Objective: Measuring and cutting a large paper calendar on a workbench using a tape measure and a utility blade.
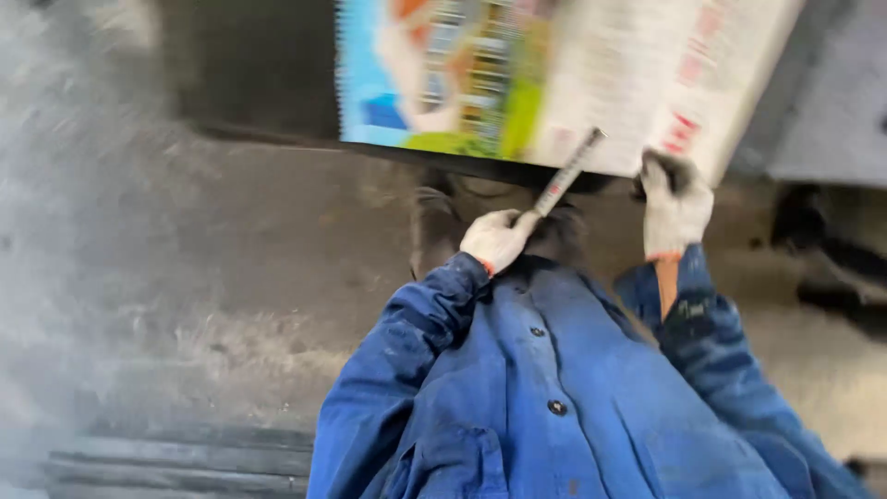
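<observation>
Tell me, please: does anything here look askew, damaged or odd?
The printed cardboard sheet sits tilted, not square. The right hand grips its lower edge; the glove's fingertips look dirty. The left hand holds a marker against it. Motion blur hides finer damage.

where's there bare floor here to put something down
Bare concrete floor lies open left of the left hand, between the dark edge above and the dark strips below. It is crowded under the printed bag, where the left hand's marker and the right hand meet.
</observation>
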